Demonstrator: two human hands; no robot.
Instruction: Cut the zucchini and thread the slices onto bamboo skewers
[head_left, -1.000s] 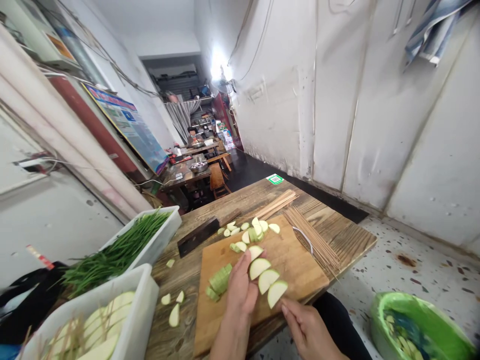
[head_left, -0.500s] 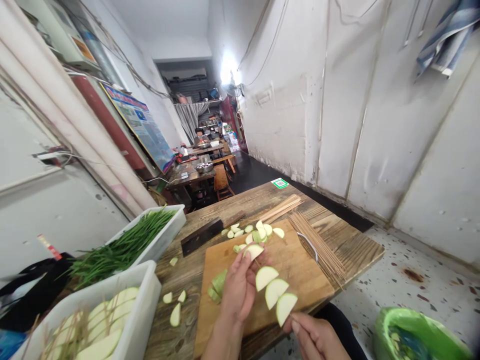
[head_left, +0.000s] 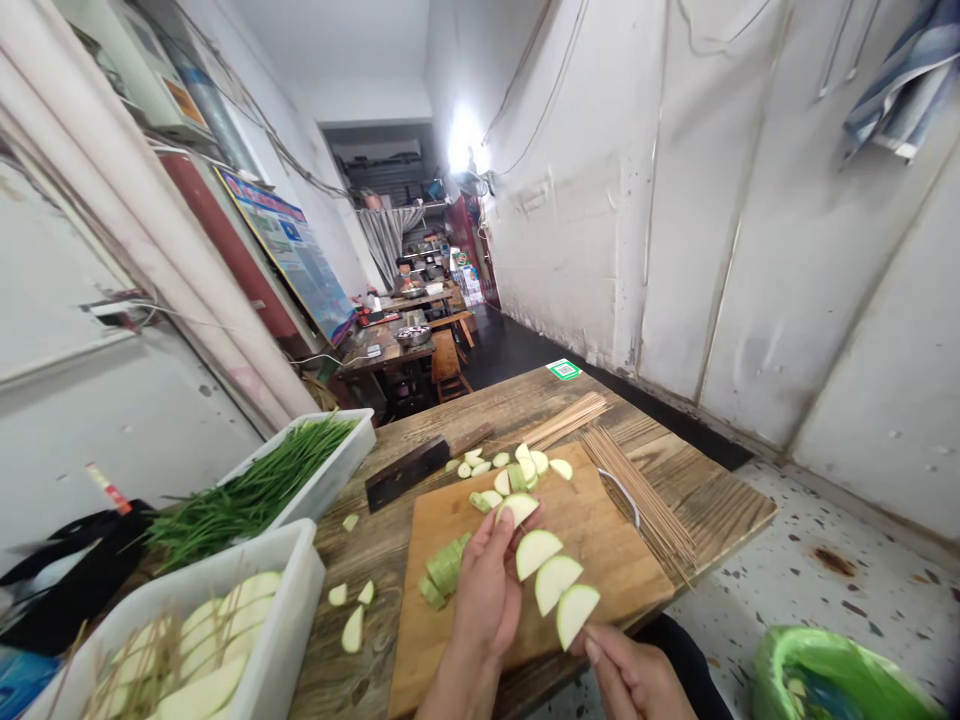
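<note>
My left hand (head_left: pixel 491 575) pinches a pale green-edged squash slice (head_left: pixel 519 510) above the cutting board (head_left: pixel 600 530). Low on the right, my right hand (head_left: pixel 626 670) is closed around the lower end of a skewer, which is mostly hidden by the slices. Three half-round squash slices (head_left: pixel 558 585) are threaded along it between my hands. A row of cut green squash (head_left: pixel 445 568) lies on the board left of my left hand, partly covered by it. More cut pieces (head_left: pixel 529 465) are heaped at the board's far edge.
A cleaver (head_left: pixel 409 474) lies beyond the board, near bundles of bare skewers (head_left: pixel 637 495). To the left stand a white tub (head_left: pixel 306 570) of skewered slices and another (head_left: pixel 364 440) of green chives. A green-lined bin (head_left: pixel 772 650) is at lower right; a person (head_left: pixel 406 268) sits far back.
The view has shifted slightly, so most things appear a little farther right. Both hands keep their holds, and three slices are still on the skewer.
</note>
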